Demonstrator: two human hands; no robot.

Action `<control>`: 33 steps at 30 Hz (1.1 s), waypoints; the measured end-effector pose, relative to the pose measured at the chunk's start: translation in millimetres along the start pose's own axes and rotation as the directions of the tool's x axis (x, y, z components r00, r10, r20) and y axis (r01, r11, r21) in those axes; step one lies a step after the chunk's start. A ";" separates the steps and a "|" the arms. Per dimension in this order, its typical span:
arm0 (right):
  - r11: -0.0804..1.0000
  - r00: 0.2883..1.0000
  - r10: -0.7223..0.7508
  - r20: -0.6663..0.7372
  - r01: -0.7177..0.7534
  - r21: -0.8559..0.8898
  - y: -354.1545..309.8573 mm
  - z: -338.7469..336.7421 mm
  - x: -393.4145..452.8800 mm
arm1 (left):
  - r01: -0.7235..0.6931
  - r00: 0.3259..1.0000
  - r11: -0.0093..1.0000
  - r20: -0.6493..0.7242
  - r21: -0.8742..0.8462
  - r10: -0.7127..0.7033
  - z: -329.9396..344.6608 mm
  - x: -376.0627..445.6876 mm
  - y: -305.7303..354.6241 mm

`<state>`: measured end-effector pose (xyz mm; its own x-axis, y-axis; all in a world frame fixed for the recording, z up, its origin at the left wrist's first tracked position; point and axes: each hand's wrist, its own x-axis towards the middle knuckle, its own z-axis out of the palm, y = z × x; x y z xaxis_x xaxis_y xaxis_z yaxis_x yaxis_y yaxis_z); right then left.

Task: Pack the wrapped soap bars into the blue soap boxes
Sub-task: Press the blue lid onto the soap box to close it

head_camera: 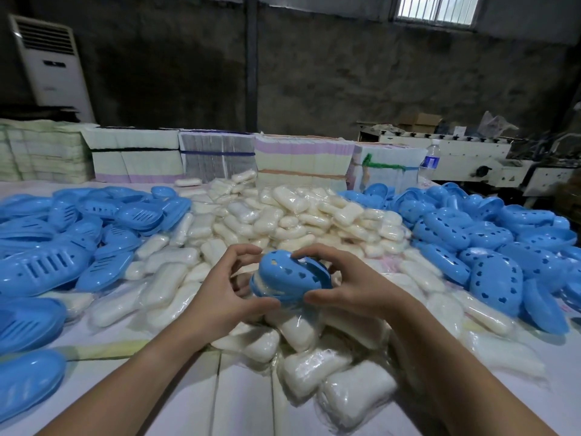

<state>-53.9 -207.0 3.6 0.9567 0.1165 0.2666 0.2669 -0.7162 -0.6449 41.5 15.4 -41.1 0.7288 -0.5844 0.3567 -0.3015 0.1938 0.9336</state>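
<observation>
Soap heap [292, 221]: soft, film-slick bars, mid-table. Blue boxes [490, 247] flank the heap: light, stiff shells. 1 box [290, 275], above the heap's near edge, pinched at its ends by left hand [220, 294] and right hand [349, 284]; grip the rims. Contents mostly hidden; closure unclear.

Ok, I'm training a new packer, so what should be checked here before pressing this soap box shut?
1. Both hands on the box: ok, left hand and right hand grip the blue soap box.
2. Soap inside: ok, a wrapped soap bar shows at the left opening.
3. Lid seated: not ok, a gap remains on the left.
4. Wrap clear of the rim: cannot tell.
5. More stock nearby: ok, the soap pile and the heart-holed lids lie close.
</observation>
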 end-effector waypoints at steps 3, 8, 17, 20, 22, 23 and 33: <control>0.999 1.000 -0.022 -0.006 0.022 0.030 -0.7 2.3 0.3 | 0.001 1.000 1.000 0.010 -0.019 -0.001 0.6 0.8 2.5; 0.996 0.999 -0.043 0.009 0.042 0.080 -1.0 4.4 1.6 | -0.005 1.000 0.999 0.017 -0.038 0.006 1.7 0.5 5.8; 0.999 0.999 -0.046 0.022 0.046 0.002 -3.1 8.5 -0.4 | -0.011 1.000 0.999 0.002 -0.032 0.011 0.8 -2.0 11.7; 0.997 0.997 -0.073 -0.033 0.074 0.016 -2.9 11.5 -0.8 | 0.019 1.000 0.999 -0.004 -0.035 -0.019 0.1 -0.9 11.0; 0.995 0.995 -0.084 -0.060 0.087 0.052 -3.9 12.1 -1.5 | 0.057 0.998 0.993 -0.001 -0.101 -0.058 -0.1 0.0 10.6; 0.993 0.993 -0.092 -0.078 0.097 0.066 -4.7 12.4 -1.7 | 0.082 0.997 0.985 0.008 -0.150 -0.081 -0.4 0.1 11.1; 0.984 0.982 -0.141 -0.124 0.154 0.095 -10.7 17.1 -1.5 | 0.135 0.977 0.905 -0.100 -0.404 -0.191 19.2 -3.8 17.1</control>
<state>-56.1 -187.8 -2.1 0.8876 0.1304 0.4418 0.4205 -0.6210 -0.6615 21.8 5.8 -27.2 0.8307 -0.5290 0.1738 0.0744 0.4148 0.9069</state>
